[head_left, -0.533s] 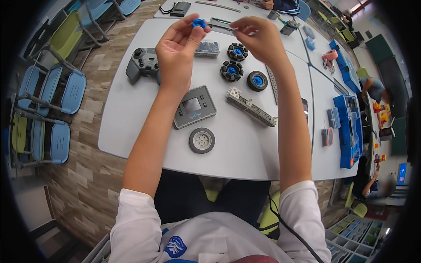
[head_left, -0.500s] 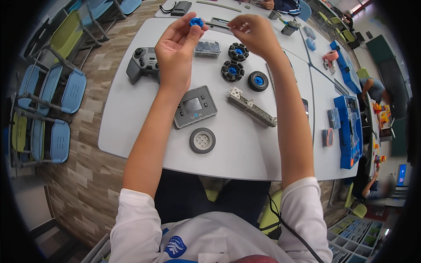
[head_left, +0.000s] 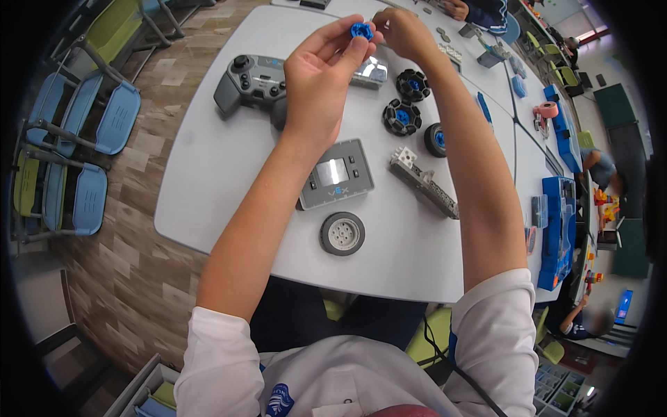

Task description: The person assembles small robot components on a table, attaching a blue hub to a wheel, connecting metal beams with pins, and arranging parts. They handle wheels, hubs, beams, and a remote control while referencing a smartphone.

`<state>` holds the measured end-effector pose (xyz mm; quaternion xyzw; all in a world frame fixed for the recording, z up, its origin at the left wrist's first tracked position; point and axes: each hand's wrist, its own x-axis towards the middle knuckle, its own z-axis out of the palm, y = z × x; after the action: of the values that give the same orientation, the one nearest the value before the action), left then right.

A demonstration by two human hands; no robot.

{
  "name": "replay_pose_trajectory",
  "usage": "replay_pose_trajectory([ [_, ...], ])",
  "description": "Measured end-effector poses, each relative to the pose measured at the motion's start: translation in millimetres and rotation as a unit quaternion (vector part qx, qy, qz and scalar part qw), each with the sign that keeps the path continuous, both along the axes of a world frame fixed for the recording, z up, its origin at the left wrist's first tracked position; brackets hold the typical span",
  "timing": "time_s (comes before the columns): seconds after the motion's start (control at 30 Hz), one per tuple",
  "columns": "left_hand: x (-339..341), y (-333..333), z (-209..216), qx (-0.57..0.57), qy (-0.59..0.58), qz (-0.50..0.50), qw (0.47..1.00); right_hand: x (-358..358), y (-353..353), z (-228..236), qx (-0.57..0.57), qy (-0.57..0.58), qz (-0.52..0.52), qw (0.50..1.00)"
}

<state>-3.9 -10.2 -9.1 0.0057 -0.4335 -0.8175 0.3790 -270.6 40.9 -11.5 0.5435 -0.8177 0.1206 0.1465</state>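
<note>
Raised over the far part of the table, my left hand [head_left: 316,94] pinches a small blue plastic wheel hub [head_left: 361,30] between thumb and fingers. Close beside the hub is my right hand [head_left: 410,36], its fingers bent together; whatever they hold is hidden or too small to name. Beneath my forearms lie a grey controller brick with a screen [head_left: 358,186] and a grey-rimmed rubber wheel [head_left: 342,233]. Two black roller wheels [head_left: 402,117] with blue centres and a rubber tyre with a blue hub [head_left: 435,140] sit near my right forearm.
A dark gamepad [head_left: 260,82] lies left of my left hand, and a clear parts box [head_left: 372,73] is partly behind it. A grey beam assembly [head_left: 424,184] rests near my right forearm. Blue cases [head_left: 557,233] stand at right. Another person's hand [head_left: 456,9] shows across the table.
Both hands have shifted right in the picture, and my right hand has come closer to the blue hub. The view itself has turned, so the table's things appear farther right.
</note>
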Motion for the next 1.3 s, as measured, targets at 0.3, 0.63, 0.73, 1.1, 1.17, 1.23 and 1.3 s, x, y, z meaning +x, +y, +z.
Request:
replay_pose_trajectory([
  [0.3, 0.4, 10.0, -3.6, -0.049, -0.030, -0.051, 0.997, 150.5, 101.4, 61.3, -0.269, -0.143, 0.150, 0.941],
  [0.63, 4.4, 21.3, -1.1, -0.160, -0.034, -0.123, 0.979, 192.1, 145.6, 71.4, -0.274, -0.026, 0.091, 0.957],
  [0.73, 4.1, 24.4, -1.0, -0.165, -0.034, -0.128, 0.977, 197.9, 152.8, 66.8, -0.274, -0.013, 0.069, 0.959],
  [1.1, 4.1, 23.3, -0.4, -0.183, -0.022, -0.175, 0.967, 204.9, 167.5, 52.1, -0.320, -0.045, 0.042, 0.945],
  [1.17, 4.7, 23.3, 1.4, -0.169, -0.032, -0.186, 0.967, 203.9, 170.4, 51.6, -0.326, -0.090, 0.040, 0.940],
  [1.23, 6.5, 23.6, 2.1, -0.175, -0.016, -0.205, 0.963, 202.7, 170.6, 49.7, -0.349, -0.168, 0.054, 0.920],
  [1.3, 9.3, 23.1, 2.1, -0.183, -0.021, -0.230, 0.955, 202.3, 171.7, 47.6, -0.353, -0.229, 0.059, 0.905],
])
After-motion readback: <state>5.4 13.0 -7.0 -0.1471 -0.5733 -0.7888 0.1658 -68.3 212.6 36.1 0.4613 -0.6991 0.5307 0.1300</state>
